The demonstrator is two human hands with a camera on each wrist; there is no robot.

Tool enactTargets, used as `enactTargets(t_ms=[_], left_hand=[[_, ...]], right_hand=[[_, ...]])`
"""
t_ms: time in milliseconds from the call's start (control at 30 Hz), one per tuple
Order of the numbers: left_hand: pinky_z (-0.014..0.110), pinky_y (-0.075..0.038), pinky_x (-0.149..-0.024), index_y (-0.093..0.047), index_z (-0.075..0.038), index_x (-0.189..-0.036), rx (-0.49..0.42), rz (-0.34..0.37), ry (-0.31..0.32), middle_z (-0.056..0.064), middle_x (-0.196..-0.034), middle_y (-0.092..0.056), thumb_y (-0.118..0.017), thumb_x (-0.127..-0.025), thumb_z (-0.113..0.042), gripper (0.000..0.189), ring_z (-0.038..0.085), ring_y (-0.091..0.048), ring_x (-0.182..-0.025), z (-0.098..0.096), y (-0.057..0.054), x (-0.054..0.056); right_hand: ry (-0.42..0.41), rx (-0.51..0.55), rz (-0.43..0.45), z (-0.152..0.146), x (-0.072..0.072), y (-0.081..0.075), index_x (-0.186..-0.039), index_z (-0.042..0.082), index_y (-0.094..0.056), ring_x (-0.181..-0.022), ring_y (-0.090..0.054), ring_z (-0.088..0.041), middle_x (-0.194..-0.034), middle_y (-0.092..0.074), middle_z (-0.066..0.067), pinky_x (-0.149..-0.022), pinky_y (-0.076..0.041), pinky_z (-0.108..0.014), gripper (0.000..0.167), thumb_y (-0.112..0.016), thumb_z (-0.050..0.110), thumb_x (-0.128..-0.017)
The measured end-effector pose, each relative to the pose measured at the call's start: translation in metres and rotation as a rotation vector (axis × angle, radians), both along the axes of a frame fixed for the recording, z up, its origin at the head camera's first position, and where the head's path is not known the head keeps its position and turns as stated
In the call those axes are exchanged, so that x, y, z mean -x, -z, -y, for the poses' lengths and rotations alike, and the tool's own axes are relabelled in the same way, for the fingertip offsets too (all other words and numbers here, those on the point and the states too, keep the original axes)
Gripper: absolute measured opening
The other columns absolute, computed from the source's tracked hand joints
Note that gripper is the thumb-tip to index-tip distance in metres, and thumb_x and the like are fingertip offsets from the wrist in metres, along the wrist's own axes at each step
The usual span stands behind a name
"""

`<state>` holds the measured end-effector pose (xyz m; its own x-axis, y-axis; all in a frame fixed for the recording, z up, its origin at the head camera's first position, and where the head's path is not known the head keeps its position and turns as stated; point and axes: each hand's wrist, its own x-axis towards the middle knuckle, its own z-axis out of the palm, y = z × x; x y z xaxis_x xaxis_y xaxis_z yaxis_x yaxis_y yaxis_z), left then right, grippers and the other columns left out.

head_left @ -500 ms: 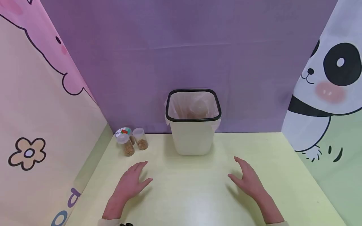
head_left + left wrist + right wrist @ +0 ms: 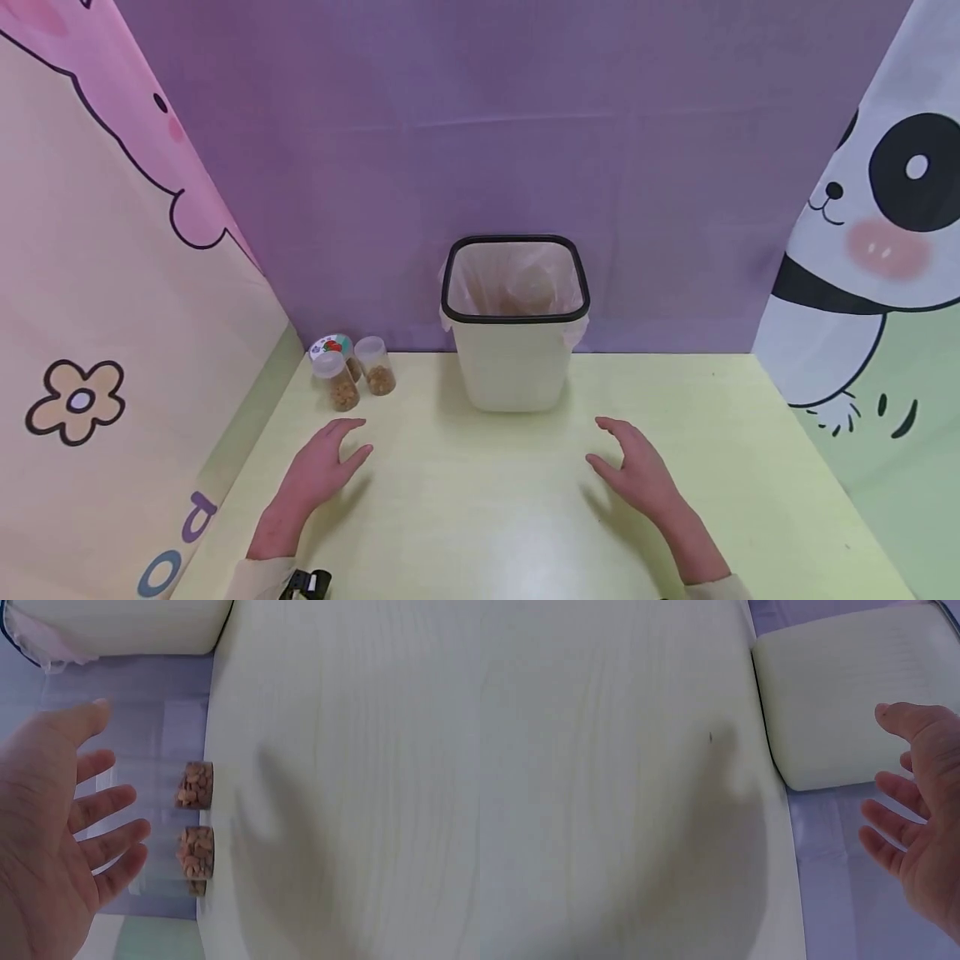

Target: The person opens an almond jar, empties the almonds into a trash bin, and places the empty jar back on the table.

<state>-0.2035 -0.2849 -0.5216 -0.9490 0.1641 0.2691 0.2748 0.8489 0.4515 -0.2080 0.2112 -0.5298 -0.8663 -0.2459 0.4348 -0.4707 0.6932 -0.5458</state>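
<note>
My left hand hovers over the table's left half, fingers loosely bent and thumb apart, with nothing in it. Just beyond it stand several clear jars: a front jar with a pale lid, a right jar, and a jar behind with a printed lid. Small brown pieces, nut-like in the left wrist view, fill the bottoms of the jars. My right hand is also raised over the table, empty, thumb spread from the fingers. A white bin with a black rim stands upright between and beyond both hands.
A translucent bag lines the bin and hangs over its rim. The pale table meets a purple cloth wall at the back. Printed cloth with a panda rises on the right, and a pink-figure panel on the left.
My left hand has moved left and slightly up toward the jars. The right hand has shifted a little to the left. The jars and the bin stay in place.
</note>
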Motion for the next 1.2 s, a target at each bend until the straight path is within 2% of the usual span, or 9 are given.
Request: enactTargets(t_ms=[233,533,667,833,967,1067,1200], left_hand=[[0.055,-0.045,-0.089,-0.057,-0.002,-0.128,-0.004,0.013,-0.033,0.018,-0.129,-0.055,-0.062,-0.096,-0.029,0.043,0.039,-0.054,-0.115,0.026,0.002,0.013],[0.056,-0.047,-0.081,-0.048,0.002,-0.135,-0.067,0.063,-0.106,0.027,-0.132,-0.048,-0.059,-0.097,-0.022,0.046,0.045,-0.051,-0.113,0.048,-0.006,0.03],[0.058,-0.045,-0.086,-0.041,0.006,-0.138,-0.146,0.072,-0.16,0.031,-0.133,-0.047,-0.06,-0.096,-0.023,0.054,0.05,-0.051,-0.113,0.058,-0.003,0.041],[0.059,-0.04,-0.094,-0.029,0.01,-0.142,-0.287,0.1,-0.272,0.035,-0.136,-0.042,-0.061,-0.096,-0.029,0.068,0.054,-0.046,-0.117,0.072,-0.002,0.05],[0.058,-0.038,-0.098,-0.03,0.01,-0.142,-0.364,0.135,-0.35,0.034,-0.137,-0.041,-0.063,-0.095,-0.027,0.068,0.052,-0.043,-0.122,0.077,0.0,0.055],[0.056,-0.038,-0.099,-0.032,0.008,-0.143,-0.406,0.167,-0.38,0.032,-0.139,-0.04,-0.065,-0.093,-0.026,0.068,0.049,-0.041,-0.126,0.074,0.005,0.063],[0.055,-0.038,-0.1,-0.034,0.008,-0.143,-0.432,0.194,-0.379,0.032,-0.142,-0.038,-0.067,-0.091,-0.032,0.074,0.047,-0.039,-0.128,0.066,0.017,0.075]], right_hand=[[-0.043,-0.017,-0.008,0.019,0.007,-0.004,-0.121,0.007,-0.063,-0.108,-0.059,-0.023,-0.116,-0.064,-0.004,-0.091,-0.047,-0.043,0.045,-0.079,0.019,-0.081],[-0.141,-0.079,0.018,0.049,0.014,-0.01,-0.116,0.007,-0.067,-0.106,-0.061,-0.019,-0.112,-0.066,0.0,-0.088,-0.049,-0.038,0.036,-0.076,0.02,-0.084],[-0.185,-0.085,0.004,0.059,0.017,-0.01,-0.115,0.006,-0.067,-0.103,-0.062,-0.019,-0.111,-0.066,0.0,-0.086,-0.05,-0.037,0.034,-0.075,0.019,-0.085],[-0.201,-0.092,-0.01,0.072,0.023,-0.009,-0.113,0.007,-0.068,-0.099,-0.062,-0.018,-0.11,-0.067,0.0,-0.084,-0.051,-0.036,0.033,-0.076,0.018,-0.083],[-0.219,-0.071,-0.022,0.08,0.027,-0.005,-0.112,0.005,-0.068,-0.095,-0.063,-0.02,-0.108,-0.067,-0.001,-0.082,-0.051,-0.037,0.031,-0.076,0.016,-0.084],[-0.22,-0.052,-0.012,0.082,0.028,-0.002,-0.111,0.004,-0.068,-0.093,-0.063,-0.021,-0.107,-0.067,-0.002,-0.081,-0.051,-0.037,0.03,-0.075,0.014,-0.084],[-0.205,-0.037,0.027,0.084,0.026,0.001,-0.11,0.003,-0.068,-0.092,-0.063,-0.02,-0.105,-0.068,-0.002,-0.081,-0.051,-0.038,0.029,-0.075,0.013,-0.083]])
